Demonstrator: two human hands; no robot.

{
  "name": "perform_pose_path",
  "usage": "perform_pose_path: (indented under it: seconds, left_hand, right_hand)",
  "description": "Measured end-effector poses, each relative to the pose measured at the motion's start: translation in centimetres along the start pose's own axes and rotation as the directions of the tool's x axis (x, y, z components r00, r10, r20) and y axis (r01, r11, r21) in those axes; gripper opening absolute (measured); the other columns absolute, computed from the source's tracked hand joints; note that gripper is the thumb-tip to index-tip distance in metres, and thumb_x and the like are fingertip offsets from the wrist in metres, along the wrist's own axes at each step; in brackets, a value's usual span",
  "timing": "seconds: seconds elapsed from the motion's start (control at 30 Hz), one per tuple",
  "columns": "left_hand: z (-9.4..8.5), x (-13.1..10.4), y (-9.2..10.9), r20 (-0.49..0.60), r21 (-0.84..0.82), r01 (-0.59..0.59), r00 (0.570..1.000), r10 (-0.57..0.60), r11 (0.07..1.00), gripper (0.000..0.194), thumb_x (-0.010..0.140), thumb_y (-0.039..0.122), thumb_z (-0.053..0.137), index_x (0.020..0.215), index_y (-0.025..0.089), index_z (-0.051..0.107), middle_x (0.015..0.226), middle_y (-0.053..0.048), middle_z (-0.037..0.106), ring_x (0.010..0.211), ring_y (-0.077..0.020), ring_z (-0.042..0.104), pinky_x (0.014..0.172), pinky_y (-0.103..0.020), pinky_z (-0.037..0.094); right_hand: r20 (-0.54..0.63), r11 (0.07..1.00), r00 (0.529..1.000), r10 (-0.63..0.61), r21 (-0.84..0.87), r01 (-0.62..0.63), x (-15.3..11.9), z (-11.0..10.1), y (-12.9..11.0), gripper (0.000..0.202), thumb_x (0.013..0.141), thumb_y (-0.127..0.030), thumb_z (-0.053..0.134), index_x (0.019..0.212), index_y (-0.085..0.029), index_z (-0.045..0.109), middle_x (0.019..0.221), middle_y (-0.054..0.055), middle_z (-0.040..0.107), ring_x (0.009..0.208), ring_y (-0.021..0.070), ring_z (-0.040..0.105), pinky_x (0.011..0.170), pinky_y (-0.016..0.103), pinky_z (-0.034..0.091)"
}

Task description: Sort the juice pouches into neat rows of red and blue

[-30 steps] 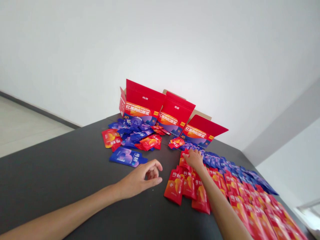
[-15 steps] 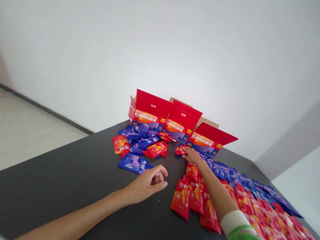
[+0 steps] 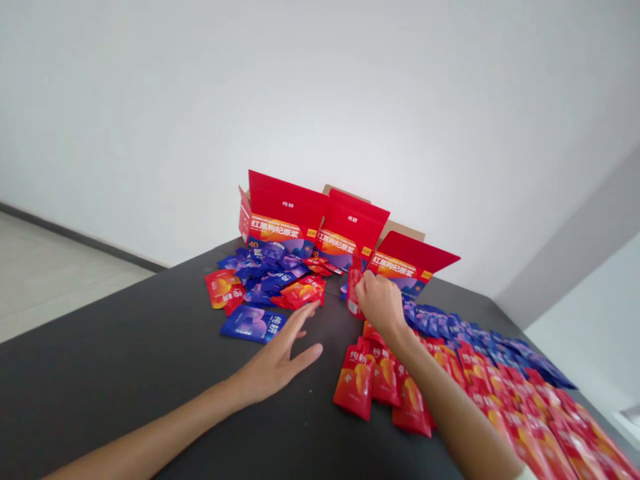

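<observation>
My right hand (image 3: 383,300) is closed on a red pouch (image 3: 354,293), lifted upright in front of the boxes. Fingers apart and holding nothing, my left hand (image 3: 280,363) hovers over the dark table, close to a flat blue pouch (image 3: 250,323). Behind it lies a loose heap of blue pouches (image 3: 267,270) with red pouches (image 3: 305,290) among them. Below my right hand, a few red pouches (image 3: 356,380) lie fanned out, overlapping each other. My right forearm hides some of them.
Three open red printed boxes stand against the wall: left (image 3: 280,223), middle (image 3: 347,233) and right (image 3: 400,260). Rows of blue pouches (image 3: 470,333) and red pouches (image 3: 530,420) cover the table's right side. The black table (image 3: 125,373) extends to the left.
My right hand has closed on the red pouch and raised it from the table. My left hand's fingers have straightened and spread. The view has shifted slightly to the right.
</observation>
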State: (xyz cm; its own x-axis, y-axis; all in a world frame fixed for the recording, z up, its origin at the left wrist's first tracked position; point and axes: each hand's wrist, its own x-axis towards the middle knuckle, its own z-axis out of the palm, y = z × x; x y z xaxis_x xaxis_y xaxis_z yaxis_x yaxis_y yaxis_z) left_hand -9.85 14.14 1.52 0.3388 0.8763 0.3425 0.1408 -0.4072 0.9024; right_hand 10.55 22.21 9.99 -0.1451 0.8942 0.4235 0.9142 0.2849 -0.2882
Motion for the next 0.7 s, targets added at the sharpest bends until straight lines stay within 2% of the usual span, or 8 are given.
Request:
perform_pose_path:
  seconds: [0.07,0.13,0.23,0.33,0.43,0.5,0.6,0.7]
  left_hand:
    - [0.5,-0.4,0.1,0.082,-0.053,-0.012,0.996,0.016,0.999,0.080,0.092,0.044,0.058,0.154,0.030,0.010,0.165,-0.009,0.008,0.149,-0.0272,0.013,0.115,-0.046,0.029]
    - [1.0,-0.9,0.5,0.164,-0.102,0.014,0.986,0.003,0.995,0.092,0.088,0.043,0.064,0.155,0.028,0.005,0.165,-0.010,0.005,0.149,-0.0298,0.012,0.116,-0.048,0.028]
    - [1.4,-1.2,1.5,0.247,-0.161,0.118,0.966,-0.076,0.980,0.094,0.078,0.040,0.074,0.153,0.025,0.019,0.157,-0.011,0.032,0.143,-0.0312,0.028,0.116,-0.049,0.028]
    - [1.5,-1.3,2.2,0.294,-0.307,0.272,0.939,-0.181,0.912,0.077,0.076,0.040,0.077,0.141,0.026,0.040,0.133,-0.007,0.059,0.123,-0.0281,0.054,0.108,-0.046,0.039]
    - [1.7,-1.2,2.3,0.251,-0.480,0.384,0.922,-0.296,0.788,0.057,0.081,0.048,0.071,0.129,0.022,0.052,0.116,-0.007,0.068,0.097,-0.0247,0.068,0.092,-0.042,0.051]
    - [1.8,-1.1,2.1,0.209,-0.522,0.414,0.910,-0.359,0.746,0.052,0.083,0.053,0.066,0.121,0.020,0.057,0.104,-0.007,0.072,0.085,-0.0238,0.070,0.082,-0.039,0.054]
    - [1.8,-0.9,1.9,0.098,-0.462,0.381,0.920,-0.381,0.801,0.046,0.084,0.057,0.064,0.106,0.017,0.065,0.085,-0.005,0.074,0.078,-0.0236,0.069,0.072,-0.035,0.055]
    - [1.6,-0.6,1.9,-0.046,-0.321,0.309,0.939,-0.341,0.895,0.040,0.083,0.056,0.063,0.083,0.016,0.068,0.071,-0.001,0.071,0.068,-0.0195,0.064,0.061,-0.027,0.050]
  right_hand:
    - [0.016,0.997,0.999,-0.044,-0.065,0.045,-3.5,0.2,-2.6,0.022,0.092,-0.028,0.045,0.084,-0.018,0.063,0.072,0.011,0.065,0.069,0.0232,0.061,0.061,0.030,0.039]
    - [0.059,0.992,0.993,-0.097,-0.069,0.101,-6.4,0.8,-4.8,0.022,0.091,-0.029,0.047,0.077,-0.018,0.062,0.063,0.008,0.062,0.056,0.0201,0.057,0.054,0.029,0.032]
    - [0.130,0.985,0.981,-0.143,0.111,0.129,-8.6,1.2,-6.3,0.029,0.092,-0.030,0.048,0.066,-0.020,0.056,0.057,0.004,0.058,0.050,0.0154,0.052,0.052,0.027,0.026]
    - [0.181,0.891,0.962,-0.206,0.440,0.108,-9.1,0.8,-5.8,0.037,0.095,-0.039,0.047,0.063,-0.020,0.051,0.056,-0.001,0.055,0.051,0.0115,0.049,0.051,0.025,0.028]
    - [0.146,0.766,0.955,-0.259,0.633,0.111,-9.3,0.3,-4.5,0.030,0.097,-0.037,0.044,0.076,-0.021,0.058,0.068,-0.001,0.061,0.064,0.0123,0.056,0.060,0.024,0.039]
    - [0.039,0.755,0.976,-0.215,0.641,0.140,-9.4,0.7,-3.7,0.016,0.094,-0.031,0.049,0.091,-0.022,0.061,0.083,0.002,0.063,0.077,0.0151,0.058,0.070,0.026,0.045]
    - [-0.064,0.768,0.995,-0.074,0.632,0.097,-9.6,2.4,-3.0,0.030,0.085,-0.029,0.062,0.114,-0.023,0.056,0.100,0.005,0.059,0.090,0.0190,0.057,0.075,0.031,0.048]
    - [0.053,0.674,0.999,-0.014,0.738,-0.030,-9.7,4.0,-2.8,0.033,0.082,-0.035,0.066,0.111,-0.023,0.055,0.096,0.003,0.059,0.083,0.0177,0.057,0.070,0.029,0.049]
